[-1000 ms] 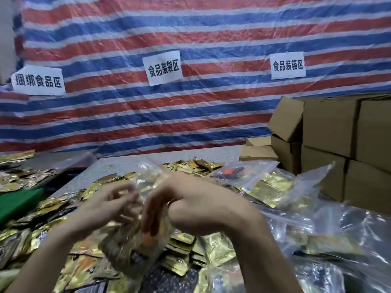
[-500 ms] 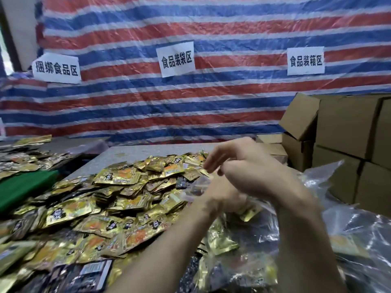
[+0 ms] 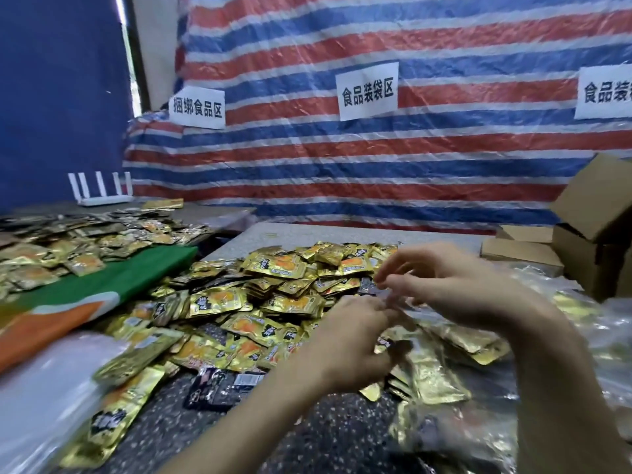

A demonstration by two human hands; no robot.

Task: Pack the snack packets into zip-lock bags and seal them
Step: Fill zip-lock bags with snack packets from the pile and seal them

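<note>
A clear zip-lock bag (image 3: pixel 402 301) is held at its top edge between the two hands, above the table; the thin plastic is blurred. It is pinched by the curled fingers of the left hand (image 3: pixel 352 336) and by the thumb and fingers of the right hand (image 3: pixel 455 289), which meet at that edge. Gold packets are seen just below the hands, though whether they lie inside the bag cannot be told.

A large heap of gold snack packets (image 3: pixel 273 302) is spread left of and beyond the hands on a speckled table (image 3: pixel 342 415). Nearer than the right hand, more clear bags (image 3: pixel 444 432) holding packets are piled. Cardboard boxes (image 3: pixel 595 227) are stacked to the right. Far left, a green and orange cloth (image 3: pixel 102 289) and a white router (image 3: pixel 102 189) are seen. Behind everything, a red, white and blue striped tarpaulin (image 3: pixel 376 159) is hung, with paper signs (image 3: pixel 367 90) fixed to it.
</note>
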